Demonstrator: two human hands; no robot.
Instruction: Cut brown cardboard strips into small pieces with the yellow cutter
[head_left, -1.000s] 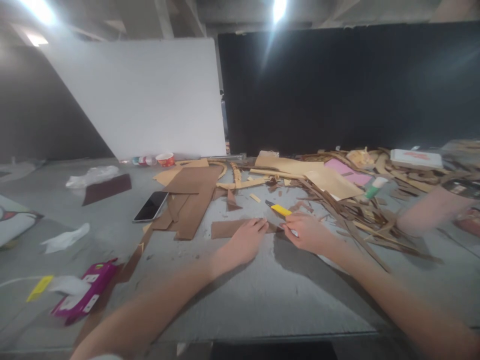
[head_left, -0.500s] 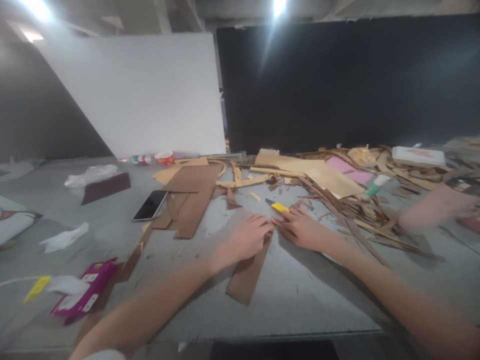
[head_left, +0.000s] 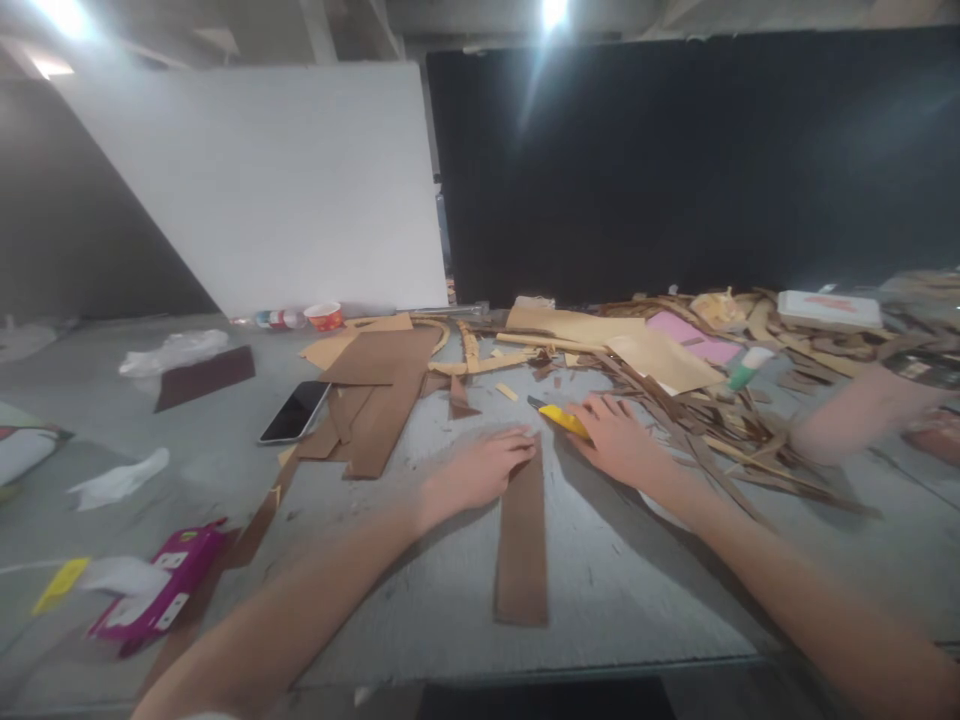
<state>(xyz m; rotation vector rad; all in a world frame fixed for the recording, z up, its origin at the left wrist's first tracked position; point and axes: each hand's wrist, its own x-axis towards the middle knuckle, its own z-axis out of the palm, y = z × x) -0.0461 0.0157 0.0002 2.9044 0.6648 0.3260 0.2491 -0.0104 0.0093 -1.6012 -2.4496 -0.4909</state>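
Toward the near edge of the grey table (head_left: pixel 637 600), I have a narrow brown strip (head_left: pixel 523 550) lying flat, its length running away from me. At its far end sits my left hand (head_left: pixel 480 468), back upward, the fingers close together and slightly bent over the strip; the thumb is out of my sight, so I can't tell whether it pinches. Off to the left lies a purple tissue pack (head_left: pixel 196 553).

Just beyond the strip, on its right, my right hand (head_left: pixel 619 440) lies against the yellow handle of a cutter (head_left: pixel 562 420), fingertips forward and loosely spread. The blade points away to the left. I cannot tell whether the fingers have closed on that handle.

Farther out on the left I get a phone (head_left: pixel 295 412), just beside overlapping brown sheets (head_left: pixel 390 390). On the right, brown offcuts (head_left: pixel 675 425) lie in a heap, with a pink sheet (head_left: pixel 694 338) behind them. A white panel (head_left: pixel 255 190) and a black panel (head_left: pixel 690 170) stand at the back.
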